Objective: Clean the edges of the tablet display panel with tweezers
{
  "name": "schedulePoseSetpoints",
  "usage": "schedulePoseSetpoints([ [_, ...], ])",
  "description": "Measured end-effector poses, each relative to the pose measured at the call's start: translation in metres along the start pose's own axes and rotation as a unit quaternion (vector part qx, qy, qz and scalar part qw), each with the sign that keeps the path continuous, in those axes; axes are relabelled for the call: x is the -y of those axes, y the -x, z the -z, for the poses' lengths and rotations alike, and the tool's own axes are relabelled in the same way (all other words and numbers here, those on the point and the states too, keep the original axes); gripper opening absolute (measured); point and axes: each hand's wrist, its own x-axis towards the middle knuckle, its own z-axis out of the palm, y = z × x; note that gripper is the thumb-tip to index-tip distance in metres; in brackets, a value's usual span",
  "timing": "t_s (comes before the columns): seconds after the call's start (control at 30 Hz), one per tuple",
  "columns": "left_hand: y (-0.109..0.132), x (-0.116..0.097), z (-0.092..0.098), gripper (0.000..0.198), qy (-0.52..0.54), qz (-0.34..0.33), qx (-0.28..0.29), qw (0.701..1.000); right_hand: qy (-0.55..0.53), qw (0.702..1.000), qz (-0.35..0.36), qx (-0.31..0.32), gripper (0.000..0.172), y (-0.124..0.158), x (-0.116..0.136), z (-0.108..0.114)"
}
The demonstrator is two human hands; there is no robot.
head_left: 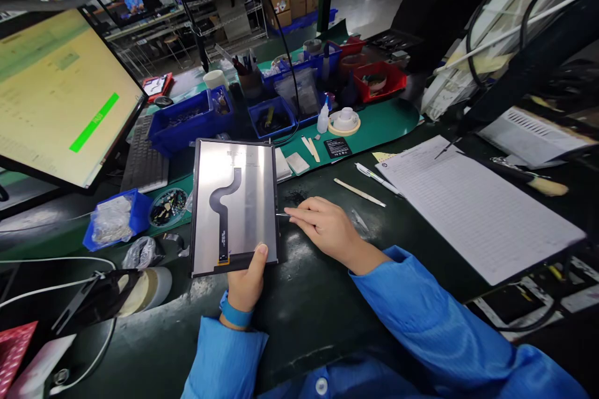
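My left hand [248,280] grips the lower edge of a silver tablet display panel [238,199], thumb on its back face. The panel is held up and shows a black flex cable [224,212] curving down its middle. My right hand [322,224] is closed in a pinch on thin metal tweezers [283,215], whose tip touches the panel's right edge. Both sleeves are blue, and a blue strap circles my left wrist.
A monitor [60,93] and keyboard [145,162] stand at left. Blue bins [185,121] and red trays [379,78] line the back. A paper form [472,206], pen [377,179], wooden stick [359,192], glue bottle [322,118] and tape roll [344,121] lie to the right.
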Motion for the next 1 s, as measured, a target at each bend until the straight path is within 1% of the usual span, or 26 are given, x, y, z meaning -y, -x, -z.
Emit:
schedulePoseSetpoints([
  [0.23,-0.0002,0.0003,0.0005,0.045,0.006,0.001,-0.008,1.0,-0.026,1.0,0.006,0.014,0.022,0.0001,-0.0008,0.0015],
  [0.37,-0.001,0.0015,0.0009,0.045,0.009,0.0,-0.003,1.0,-0.032,0.999,0.014,0.012,0.023,-0.0003,-0.0014,0.0014],
  [0.47,-0.0011,0.0036,0.001,0.042,0.008,-0.008,0.003,1.0,-0.043,0.999,0.017,0.011,0.023,-0.0011,-0.001,0.0024],
  [0.57,-0.0009,0.0062,0.0011,0.041,0.003,-0.019,-0.005,1.0,-0.048,0.999,0.016,0.013,0.022,-0.0017,-0.0002,0.0038],
  [0.67,-0.0006,0.0083,0.0011,0.043,0.014,-0.01,0.0,1.0,-0.041,0.999,0.009,0.014,0.022,-0.0019,0.0003,0.0043],
  [0.83,-0.0004,0.0093,0.0013,0.044,0.027,0.003,0.009,1.0,-0.033,0.999,-0.004,-0.005,0.023,-0.002,0.0011,0.0037],
  [1.0,0.0001,0.0099,0.0017,0.044,0.037,0.011,0.005,0.999,-0.03,1.0,-0.003,-0.001,0.024,-0.0018,0.001,0.0031],
])
